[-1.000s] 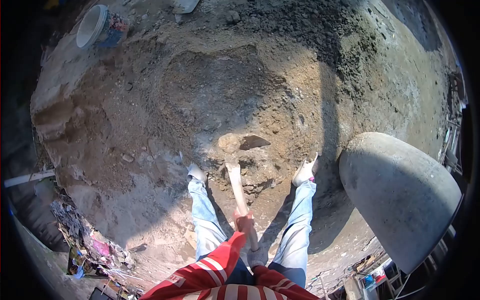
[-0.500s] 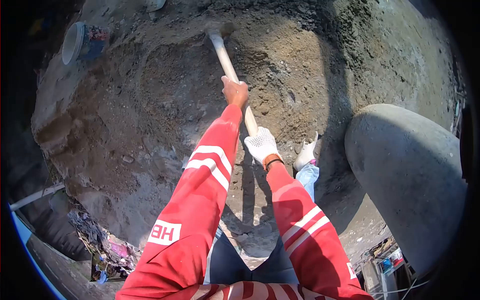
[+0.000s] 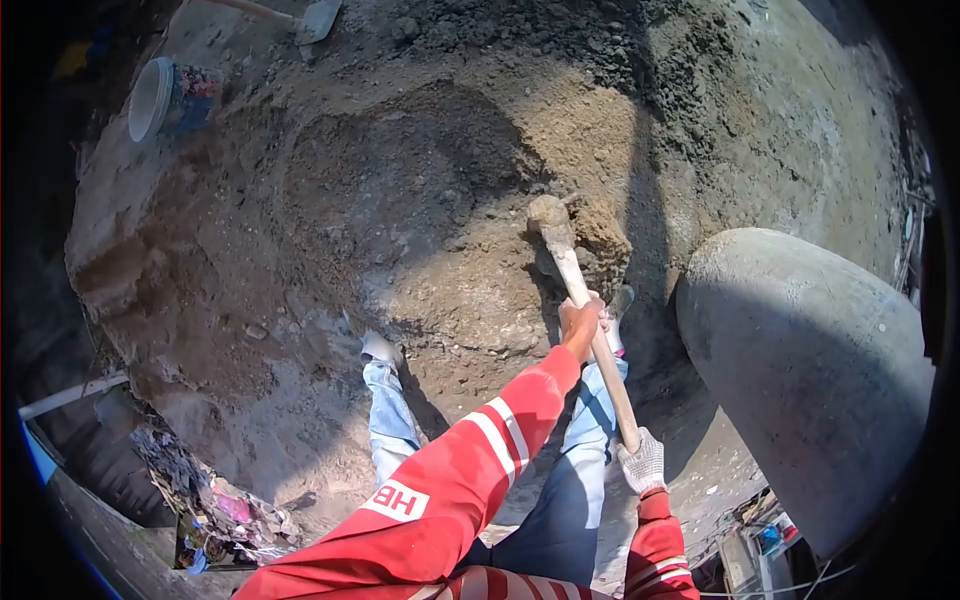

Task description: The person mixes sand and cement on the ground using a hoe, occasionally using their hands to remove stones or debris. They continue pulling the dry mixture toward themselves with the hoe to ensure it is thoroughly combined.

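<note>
A long wooden handle [image 3: 609, 378] slants from the centre down to the lower right, its dirt-caked tool head [image 3: 548, 213] at the upper end over loose soil [image 3: 600, 150]. My bare left hand [image 3: 582, 322] is closed round the upper part of the handle. Near its lower end, my right hand [image 3: 643, 462], in a white knitted glove, grips it. The exact shape of the tool head is hard to make out. My two feet in light footwear stand on the ground below the soil.
A large grey rounded concrete form [image 3: 800, 350] stands at the right. At the upper left lie a white-rimmed bucket [image 3: 150, 98] and a shovel [image 3: 319, 20]. Litter [image 3: 235, 505] lies at the lower left, with a pale pipe [image 3: 72, 395] above it.
Both hands have moved right and down with the tool. Its head has come from the upper centre back toward my feet. My left foot and the shovel now show more fully.
</note>
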Demonstrator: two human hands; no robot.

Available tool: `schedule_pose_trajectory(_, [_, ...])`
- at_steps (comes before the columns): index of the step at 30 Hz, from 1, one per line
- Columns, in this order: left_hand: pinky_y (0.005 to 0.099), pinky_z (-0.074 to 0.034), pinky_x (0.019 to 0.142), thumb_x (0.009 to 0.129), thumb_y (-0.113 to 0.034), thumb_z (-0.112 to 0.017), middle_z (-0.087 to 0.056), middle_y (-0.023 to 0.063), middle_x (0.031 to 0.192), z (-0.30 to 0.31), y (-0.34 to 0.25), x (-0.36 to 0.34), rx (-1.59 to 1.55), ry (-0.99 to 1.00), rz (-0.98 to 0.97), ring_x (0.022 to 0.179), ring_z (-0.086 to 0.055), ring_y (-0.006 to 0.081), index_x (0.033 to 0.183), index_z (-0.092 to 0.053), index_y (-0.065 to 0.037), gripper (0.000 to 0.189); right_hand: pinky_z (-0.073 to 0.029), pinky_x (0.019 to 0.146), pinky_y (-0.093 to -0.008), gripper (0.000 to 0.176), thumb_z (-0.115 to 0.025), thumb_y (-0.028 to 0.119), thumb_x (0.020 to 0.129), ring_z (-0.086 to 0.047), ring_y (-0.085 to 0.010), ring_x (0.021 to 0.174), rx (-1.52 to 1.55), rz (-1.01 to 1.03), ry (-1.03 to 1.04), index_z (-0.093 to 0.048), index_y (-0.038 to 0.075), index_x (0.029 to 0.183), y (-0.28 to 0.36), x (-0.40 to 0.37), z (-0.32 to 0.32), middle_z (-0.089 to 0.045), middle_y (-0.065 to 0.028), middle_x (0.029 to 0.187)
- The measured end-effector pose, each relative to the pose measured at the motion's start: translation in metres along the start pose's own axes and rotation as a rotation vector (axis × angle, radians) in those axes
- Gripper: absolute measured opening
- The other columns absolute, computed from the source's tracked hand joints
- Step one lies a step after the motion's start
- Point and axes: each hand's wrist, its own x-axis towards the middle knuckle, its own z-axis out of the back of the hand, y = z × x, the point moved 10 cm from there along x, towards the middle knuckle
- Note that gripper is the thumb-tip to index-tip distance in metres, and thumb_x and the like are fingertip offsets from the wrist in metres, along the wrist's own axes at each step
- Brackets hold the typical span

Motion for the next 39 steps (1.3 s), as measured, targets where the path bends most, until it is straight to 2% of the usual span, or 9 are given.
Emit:
schedule_pose_trajectory(5, [0.0291, -0.043, 0.043, 0.077, 0.000, -0.061, -0.053, 0.0058, 0.061, 0.010, -0.030, -0.093, -0.161, 0.031, -0.071, 0.047, -0.052, 0.0141, 0.082, -0.058, -0.001, 0.006, -0.052, 0.067, -0.0419, 0.027, -0.073, 0.013, 0.071, -0.065, -0.0385, 0.078, -0.330, -0.065, -0.017, -0.056, 0.007, 0.091, -0.054, 0.012, -0.008, -0.065, -0.0179, 0.078])
schedule_pose_trajectory(16, [0.0270, -0.044, 0.041, 0.088, -0.011, -0.062, -0.048, 0.0022, 0.066, 0.147, -0.430, -0.058, 0.305, -0.275, -1.015, 0.048, -0.050, 0.0106, 0.099, -0.044, -0.002, 0.024, -0.049, 0.071, -0.0458, 0.023, -0.064, 0.023, 0.082, -0.061, -0.0427, 0.082, 0.201, 0.556, 0.046, -0.055, 0.004, 0.090, 0.351, 0.146, -0.203, -0.062, -0.0224, 0.081])
schedule_pose_trajectory(19, [0.0400, -0.052, 0.066, 0.081, -0.017, -0.066, -0.062, 0.0195, 0.086, 0.244, -0.373, 0.046, 0.734, -0.569, -0.766, 0.075, -0.064, 0.0304, 0.103, -0.051, 0.001, 0.033, -0.050, 0.074, -0.0453, 0.032, -0.065, 0.026, 0.079, -0.063, -0.0420, 0.085, 0.164, 0.395, 0.237, -0.058, 0.000, 0.094, 0.310, 0.122, -0.314, -0.064, -0.0243, 0.084])
schedule_pose_trajectory(21, [0.0455, -0.050, 0.089, 0.077, -0.020, -0.068, -0.062, 0.0296, 0.110, 0.314, -0.269, 0.090, 1.005, -0.710, -0.306, 0.104, -0.063, 0.0413, 0.114, -0.054, 0.001, 0.045, -0.040, 0.033, -0.0303, 0.016, -0.064, 0.020, 0.083, -0.051, -0.0138, 0.038, 0.488, -0.244, 0.585, -0.057, 0.006, 0.080, 0.241, 0.039, -0.352, -0.055, -0.0050, 0.055])
schedule_pose_trajectory(24, [0.0452, -0.053, 0.075, 0.075, -0.011, -0.069, -0.065, 0.0257, 0.093, 0.322, -0.196, 0.038, 0.838, -0.591, -0.374, 0.088, -0.066, 0.0425, 0.109, -0.053, 0.003, 0.040, -0.050, 0.068, -0.0428, 0.031, -0.067, 0.029, 0.079, -0.062, -0.0327, 0.076, 0.057, 0.248, 0.326, -0.060, 0.001, 0.091, 0.169, -0.012, -0.350, -0.062, -0.0183, 0.081])
schedule_pose_trajectory(25, [0.0454, -0.051, 0.074, 0.076, -0.011, -0.069, -0.064, 0.0244, 0.088, 0.328, -0.171, 0.026, 0.796, -0.581, -0.354, 0.084, -0.065, 0.0423, 0.106, -0.051, 0.003, 0.038, -0.051, 0.055, -0.0384, 0.024, -0.068, 0.025, 0.079, -0.063, -0.0267, 0.058, -0.092, 0.519, 0.182, -0.060, 0.003, 0.085, 0.199, -0.028, -0.317, -0.060, -0.0133, 0.065])
schedule_pose_trajectory(32, [0.0393, -0.050, 0.063, 0.071, -0.011, -0.070, -0.064, 0.0142, 0.079, 0.370, 0.067, -0.094, 0.634, -0.499, -0.152, 0.070, -0.064, 0.0262, 0.111, -0.057, -0.002, 0.043, -0.053, 0.072, -0.0413, 0.038, -0.074, 0.032, 0.069, -0.068, -0.0320, 0.081, -0.206, -0.404, 0.567, -0.067, 0.002, 0.092, -0.054, -0.179, -0.352, -0.069, -0.0176, 0.083])
schedule_pose_trajectory(37, [0.0362, -0.048, 0.055, 0.069, -0.007, -0.070, -0.059, 0.0085, 0.068, 0.334, 0.024, -0.156, 0.639, -0.474, 0.072, 0.060, -0.060, 0.0195, 0.097, -0.060, 0.000, 0.030, -0.053, 0.074, -0.0450, 0.042, -0.076, 0.034, 0.068, -0.067, -0.0359, 0.087, -0.276, -0.442, 0.462, -0.067, 0.003, 0.094, -0.065, -0.176, -0.340, -0.069, -0.0186, 0.088])
schedule_pose_trajectory(39, [0.0320, -0.046, 0.051, 0.069, -0.007, -0.070, -0.056, 0.0036, 0.064, 0.296, -0.081, -0.162, 0.259, -0.340, -0.437, 0.055, -0.056, 0.0150, 0.085, -0.058, -0.002, 0.020, -0.051, 0.075, -0.0447, 0.036, -0.071, 0.032, 0.076, -0.064, -0.0383, 0.087, -0.119, -0.055, 0.241, -0.064, 0.004, 0.096, 0.032, -0.098, -0.322, -0.067, -0.0192, 0.090])
